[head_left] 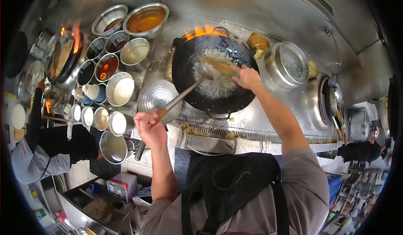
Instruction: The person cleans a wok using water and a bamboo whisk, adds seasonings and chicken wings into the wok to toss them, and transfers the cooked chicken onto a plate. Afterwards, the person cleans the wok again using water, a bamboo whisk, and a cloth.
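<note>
My left hand (151, 128) is closed around the wooden grip of a long-handled ladle (184, 93). The ladle's metal bowl dips into foamy, bubbling liquid in a large black wok (184, 63). My right hand (247, 77) reaches over the wok and grips a yellowish-brown bamboo brush (218, 66). Its bristle end lies in the liquid, close to the ladle's bowl. Flames rise behind the wok's far rim. Partly under the ladle's handle rests a perforated metal strainer (153, 94), left of the wok.
Several metal bowls of sauces and liquids, including an orange one (147, 20), crowd the left. A steel pot (289, 65) stands right of the wok. A drain grate (210, 131) runs along the front. Another person (50, 151) works at a flaming wok, far left; someone else is far right.
</note>
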Demonstrator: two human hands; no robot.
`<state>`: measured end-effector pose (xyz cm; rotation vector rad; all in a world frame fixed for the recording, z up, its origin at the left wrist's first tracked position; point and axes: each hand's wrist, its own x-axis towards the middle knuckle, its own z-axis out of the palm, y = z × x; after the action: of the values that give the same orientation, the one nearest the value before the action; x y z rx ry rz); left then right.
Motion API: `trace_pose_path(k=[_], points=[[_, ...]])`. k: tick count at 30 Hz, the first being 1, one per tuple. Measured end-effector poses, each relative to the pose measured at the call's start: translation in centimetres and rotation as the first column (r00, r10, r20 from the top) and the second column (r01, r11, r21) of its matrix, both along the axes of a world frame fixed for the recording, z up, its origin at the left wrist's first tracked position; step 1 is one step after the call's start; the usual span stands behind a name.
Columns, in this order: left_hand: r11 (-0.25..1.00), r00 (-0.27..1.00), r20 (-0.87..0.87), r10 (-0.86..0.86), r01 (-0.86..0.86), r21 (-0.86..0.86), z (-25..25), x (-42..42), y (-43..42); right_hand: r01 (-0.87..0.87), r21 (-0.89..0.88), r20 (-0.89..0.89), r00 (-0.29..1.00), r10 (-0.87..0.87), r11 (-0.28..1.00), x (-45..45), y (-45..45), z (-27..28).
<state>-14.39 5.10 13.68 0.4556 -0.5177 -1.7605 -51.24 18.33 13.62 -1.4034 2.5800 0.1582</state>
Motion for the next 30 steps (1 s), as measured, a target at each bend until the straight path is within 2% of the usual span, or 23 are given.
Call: trace_pose_path(k=[1, 2, 3, 5, 7, 8, 9, 11, 12, 13, 15, 17, 18, 19, 21, 23, 24, 25, 26, 27, 28, 29, 30], points=[[1.0, 1.0, 0.002, 0.01, -0.01, -0.002, -0.5, 0.2, -0.3, -0.01, -0.002, 0.002, 1.0, 0.01, 1.0, 0.4, -0.6, -0.3], [0.998, 0.997, 0.038, 0.065, -0.065, -0.002, -1.5, 0.1, -0.8, 0.169, -0.236, 0.01, 0.985, -0.172, 0.957, 1.0, -1.3, -0.8], [0.993, 0.991, 0.074, 0.115, -0.115, -0.001, -1.7, 0.0, -1.0, 0.336, -0.449, 0.063, 0.936, -0.346, 0.828, 1.8, -1.8, -1.1], [0.991, 0.991, 0.047, 0.129, -0.13, 0.018, -1.9, 0.1, -0.9, 0.395, -0.491, 0.149, 0.916, -0.372, 0.776, 3.2, -1.3, -1.0], [0.993, 0.995, 0.038, 0.09, -0.093, 0.075, -2.2, 0.2, -0.8, -0.001, -0.19, 0.11, 0.994, 0.023, 0.982, 2.7, -0.1, -1.7], [0.992, 0.995, 0.036, 0.096, -0.099, 0.076, -2.2, 0.3, -0.8, -0.226, 0.044, 0.081, 0.972, 0.222, 0.973, 1.5, 0.0, -2.6], [0.991, 0.997, 0.02, 0.075, -0.077, 0.107, -1.9, 0.4, -0.8, -0.227, 0.042, 0.08, 0.971, 0.224, 0.973, 1.3, -0.7, -1.7], [0.989, 0.999, -0.001, 0.054, -0.053, 0.138, -1.6, -0.1, -0.7, 0.054, 0.097, -0.037, 0.998, -0.051, 0.994, 1.1, -2.3, 1.1], [0.991, 0.996, 0.019, 0.082, -0.084, 0.101, -1.5, -0.7, -0.2, 0.148, -0.044, -0.048, 0.987, -0.15, 0.988, 1.1, -2.6, 1.1], [0.992, 0.993, 0.039, 0.111, -0.113, 0.064, -1.4, -0.9, -0.1, 0.147, -0.042, -0.048, 0.988, -0.149, 0.988, 1.4, -2.6, 1.0], [0.99, 0.99, 0.057, 0.127, -0.13, 0.051, -0.9, -1.1, -0.5, 0.338, -0.359, 0.023, 0.935, -0.354, 0.87, 2.7, -2.3, 0.9], [0.988, 0.986, 0.08, 0.147, -0.151, 0.038, -0.4, -0.9, -0.7, 0.267, -0.396, 0.028, 0.96, -0.279, 0.878, 3.2, -0.8, -0.8], [0.994, 0.991, 0.087, 0.105, -0.104, -0.015, -0.2, -1.0, -0.7, 0.063, -0.155, 0.007, 0.998, -0.063, 0.986, 3.5, -0.3, -0.9], [0.996, 0.993, 0.096, 0.063, -0.056, -0.069, 0.4, -1.3, -0.8, -0.157, 0.095, 0.041, 0.987, 0.153, 0.983, 3.7, 0.1, -1.1], [0.988, 0.996, 0.085, 0.012, 0.001, -0.155, 2.1, -1.5, 0.0, -0.098, 0.126, 0.029, 0.995, 0.095, 0.987, 3.6, 0.2, -3.3], [0.781, 0.948, 0.316, -0.027, 0.218, -0.586, 2.9, -2.1, 1.2, 0.044, 0.223, -0.07, 0.997, -0.029, 0.974, 2.4, -0.2, -4.0], [0.782, 0.948, 0.317, -0.022, 0.214, -0.586, 2.9, -2.6, 1.7, 0.013, 0.11, -0.23, 0.973, 0.013, 0.994, 2.4, 0.1, -6.9], [0.689, 0.943, 0.328, -0.057, 0.275, -0.671, 2.8, -3.0, 2.0, 0.013, 0.11, -0.225, 0.974, 0.012, 0.994, 3.9, -0.9, -4.0], [0.58, 0.936, 0.339, -0.094, 0.328, -0.745, 2.6, -3.4, 2.0, 0.199, 0.132, 0.251, 0.941, -0.227, 0.971, 5.1, -2.1, -0.7], [0.577, 0.934, 0.342, -0.107, 0.339, -0.743, 2.1, -3.3, 1.7, 0.349, 0.238, 0.653, 0.633, -0.415, 0.906, 6.1, -2.6, 1.6], [0.683, 0.953, 0.285, -0.102, 0.275, -0.676, 1.4, -3.0, 1.0, 0.429, 0.199, 0.859, 0.356, -0.367, 0.881, 4.7, -2.3, 0.8], [0.776, 0.972, 0.221, -0.08, 0.199, -0.598, 1.0, -3.0, 0.1, 0.437, 0.192, 0.857, 0.361, -0.366, 0.879, 3.5, -1.5, 0.2], [0.827, 0.98, 0.181, -0.085, 0.171, -0.536, 1.0, -2.7, -0.6, 0.375, 0.198, 0.801, 0.471, -0.369, 0.906, 3.1, -1.0, 0.4]])
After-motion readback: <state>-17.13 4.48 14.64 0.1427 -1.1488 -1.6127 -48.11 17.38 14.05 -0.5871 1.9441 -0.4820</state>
